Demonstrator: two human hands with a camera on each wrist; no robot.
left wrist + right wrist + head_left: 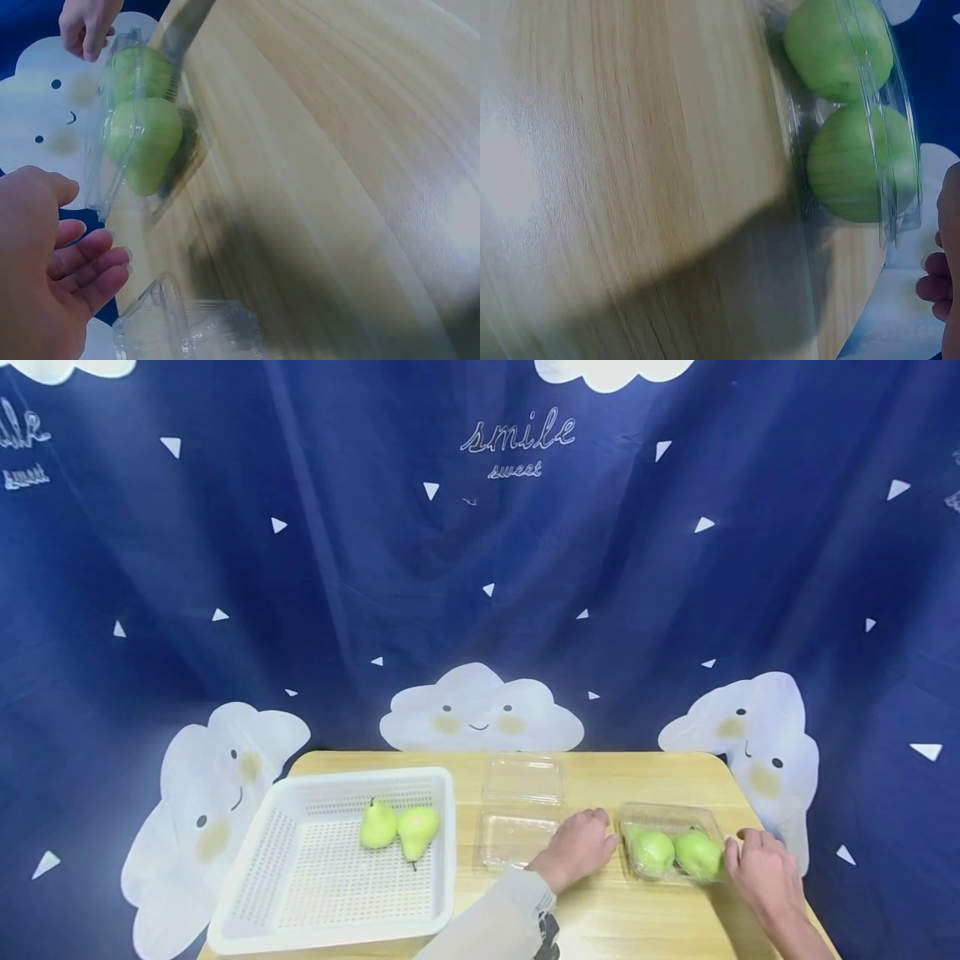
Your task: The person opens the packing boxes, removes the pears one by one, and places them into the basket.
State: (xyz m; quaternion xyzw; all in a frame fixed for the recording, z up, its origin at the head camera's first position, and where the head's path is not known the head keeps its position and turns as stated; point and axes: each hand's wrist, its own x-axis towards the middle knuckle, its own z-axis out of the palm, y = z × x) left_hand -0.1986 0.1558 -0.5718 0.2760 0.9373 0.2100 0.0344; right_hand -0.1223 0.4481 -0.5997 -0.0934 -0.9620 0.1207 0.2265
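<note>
A clear plastic clamshell box (pixel 670 814) on the right of the table holds two green pears (pixel 652 852), with its lid over them. Just left of this box is my left hand (pixel 577 847), its fingers loosely bent and nothing in them; the left wrist view shows a gap between the hand (pixel 67 262) and the box (pixel 112 165). My right hand (pixel 767 872) is by the box's right end, fingers loosely curled around nothing. In the right wrist view only part of that hand (pixel 945 255) shows, apart from the box.
An unfolded clear clamshell box (pixel 522 781) lies mid-table, partly behind my left wrist. At the left stands a white plastic basket (pixel 247 860) with two green pears (pixel 417 831) in it. A blue curtain (pixel 480 543) hangs behind the wooden table (pixel 637 918).
</note>
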